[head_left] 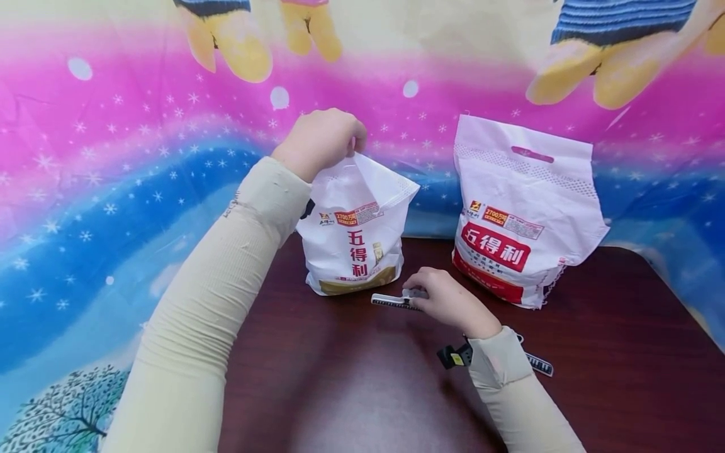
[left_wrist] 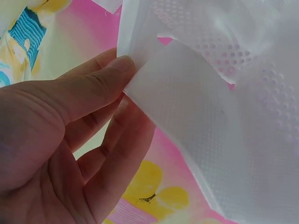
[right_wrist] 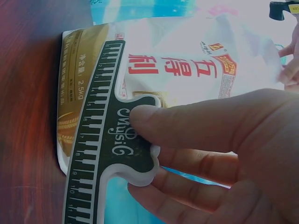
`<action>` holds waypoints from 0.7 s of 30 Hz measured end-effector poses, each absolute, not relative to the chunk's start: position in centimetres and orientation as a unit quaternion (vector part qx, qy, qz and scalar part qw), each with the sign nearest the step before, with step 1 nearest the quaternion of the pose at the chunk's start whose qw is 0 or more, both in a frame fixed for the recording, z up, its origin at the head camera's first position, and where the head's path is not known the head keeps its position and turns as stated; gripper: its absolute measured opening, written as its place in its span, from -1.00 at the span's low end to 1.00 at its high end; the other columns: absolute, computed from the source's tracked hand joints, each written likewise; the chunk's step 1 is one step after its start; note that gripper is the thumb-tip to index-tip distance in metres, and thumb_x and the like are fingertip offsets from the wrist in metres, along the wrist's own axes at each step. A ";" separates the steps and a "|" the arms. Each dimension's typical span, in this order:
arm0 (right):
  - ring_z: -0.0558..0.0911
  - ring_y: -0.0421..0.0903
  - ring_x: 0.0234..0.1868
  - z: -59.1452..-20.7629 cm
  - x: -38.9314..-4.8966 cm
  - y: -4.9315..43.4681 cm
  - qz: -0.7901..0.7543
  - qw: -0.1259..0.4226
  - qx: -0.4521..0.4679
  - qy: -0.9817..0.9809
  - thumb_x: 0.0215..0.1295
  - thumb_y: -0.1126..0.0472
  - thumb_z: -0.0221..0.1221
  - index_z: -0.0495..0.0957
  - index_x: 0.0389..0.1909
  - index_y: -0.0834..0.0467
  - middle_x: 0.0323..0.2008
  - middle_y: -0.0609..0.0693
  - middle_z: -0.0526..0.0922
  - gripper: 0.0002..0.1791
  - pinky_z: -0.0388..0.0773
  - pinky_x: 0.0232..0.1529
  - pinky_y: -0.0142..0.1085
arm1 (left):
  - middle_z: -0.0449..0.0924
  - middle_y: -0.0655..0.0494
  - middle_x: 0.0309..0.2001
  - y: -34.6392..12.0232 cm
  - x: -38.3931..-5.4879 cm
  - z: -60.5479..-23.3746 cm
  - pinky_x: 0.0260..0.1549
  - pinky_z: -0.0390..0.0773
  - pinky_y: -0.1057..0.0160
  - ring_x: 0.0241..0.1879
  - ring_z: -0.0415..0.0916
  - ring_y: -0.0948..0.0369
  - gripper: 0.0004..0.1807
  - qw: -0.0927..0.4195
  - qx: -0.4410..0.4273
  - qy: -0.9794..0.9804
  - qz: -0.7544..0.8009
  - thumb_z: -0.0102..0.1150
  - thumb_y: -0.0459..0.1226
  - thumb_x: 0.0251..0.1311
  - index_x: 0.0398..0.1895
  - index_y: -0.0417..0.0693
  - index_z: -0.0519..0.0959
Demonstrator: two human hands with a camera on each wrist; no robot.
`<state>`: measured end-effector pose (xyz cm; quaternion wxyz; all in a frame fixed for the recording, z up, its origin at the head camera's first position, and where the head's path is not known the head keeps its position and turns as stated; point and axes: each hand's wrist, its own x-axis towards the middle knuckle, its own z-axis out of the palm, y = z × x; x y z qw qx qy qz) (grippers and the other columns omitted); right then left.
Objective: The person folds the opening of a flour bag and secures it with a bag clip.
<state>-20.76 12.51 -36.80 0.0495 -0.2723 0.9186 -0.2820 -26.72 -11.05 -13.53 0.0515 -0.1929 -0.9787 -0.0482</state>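
Observation:
A white flour bag [head_left: 354,251] with red lettering stands on the table in the head view, its top folded over at one side. My left hand [head_left: 325,141] pinches the bag's top edge between thumb and fingers; the left wrist view shows the white sheet [left_wrist: 187,102] with its slit handle hole. Low in front of the bag, my right hand [head_left: 450,302] pinches a long clip [head_left: 391,301] by its handle. Black piano-key markings and "Music" lettering show on this clip [right_wrist: 112,135] in the right wrist view, with the thumb on the lettering.
A second flour bag [head_left: 510,220] stands upright at the right, its top with the handle hole unfolded. Another piano-key clip [head_left: 540,365] lies on the dark wooden table [head_left: 362,390], partly hidden behind the right wrist. A patterned cloth [head_left: 170,113] hangs behind.

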 end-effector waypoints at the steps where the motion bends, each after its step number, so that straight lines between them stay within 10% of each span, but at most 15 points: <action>1: 0.65 0.02 -0.12 -36.7 -20.8 12.5 -0.282 0.047 -0.274 0.918 0.23 0.32 0.39 0.71 -0.02 0.18 -0.13 0.05 0.69 -0.71 0.68 -0.06 -0.12 | 0.61 0.00 0.06 -11.1 -26.7 -13.5 0.10 0.55 0.02 0.05 0.50 0.05 -0.72 0.051 -0.193 -0.979 -0.048 0.24 -0.37 0.33 0.06 0.02 0.67; 21: 0.65 0.00 -0.14 -34.9 -21.2 12.3 -0.266 -0.015 -0.293 0.918 0.23 0.31 0.38 0.72 -0.03 0.22 -0.15 0.08 0.70 -0.72 0.67 -0.04 -0.08 | 0.61 -0.01 0.07 -11.1 -26.6 -13.6 0.12 0.54 0.01 0.07 0.50 0.04 -0.73 0.058 -0.195 -0.978 -0.051 0.25 -0.37 0.32 0.05 0.02 0.67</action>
